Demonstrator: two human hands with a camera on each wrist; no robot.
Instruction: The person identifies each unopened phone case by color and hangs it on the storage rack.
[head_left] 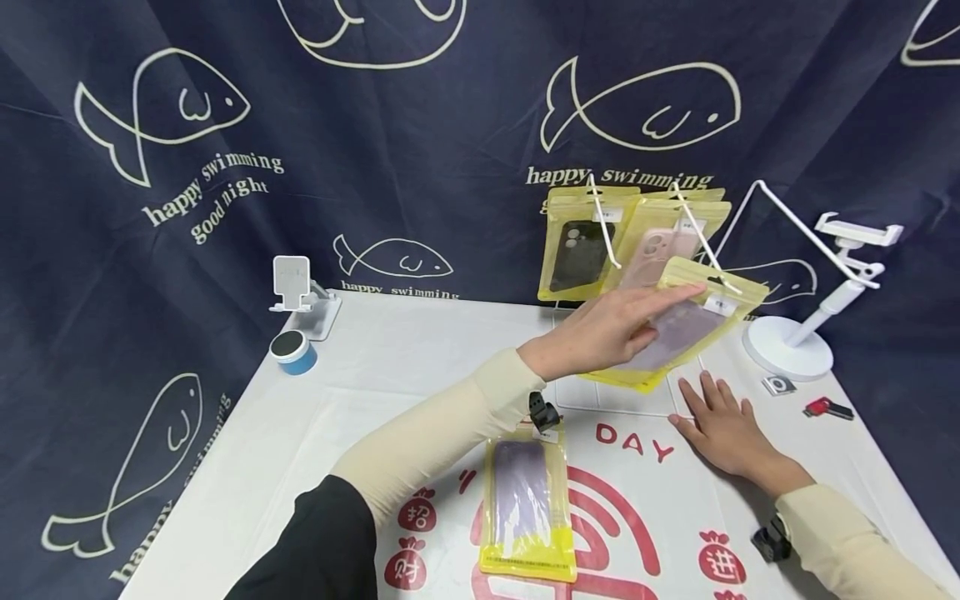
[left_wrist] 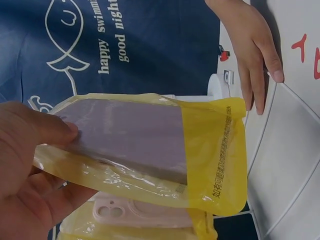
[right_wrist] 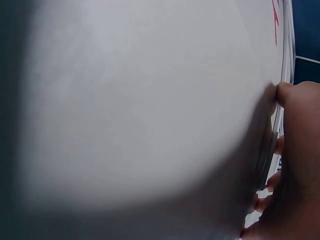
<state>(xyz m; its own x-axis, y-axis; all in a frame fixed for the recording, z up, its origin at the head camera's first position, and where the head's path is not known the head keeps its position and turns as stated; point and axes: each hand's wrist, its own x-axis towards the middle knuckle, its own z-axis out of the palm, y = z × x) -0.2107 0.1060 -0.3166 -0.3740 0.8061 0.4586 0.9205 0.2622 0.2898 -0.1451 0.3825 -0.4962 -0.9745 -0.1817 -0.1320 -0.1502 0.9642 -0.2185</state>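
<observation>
Holding one lilac case pouch (head_left: 686, 325) at the far-right rack hook (head_left: 701, 237), my left hand (head_left: 607, 329) pinches it; right hand (head_left: 723, 429) lies flat on the bench (head_left: 405, 367). Second pouch (head_left: 527, 508) waits near me, unhung.

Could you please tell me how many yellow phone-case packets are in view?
4: black-case packet and pink-case packet hanging on the rack, purple-case packet in the left hand, one packet on the table. More may hang behind.
</observation>
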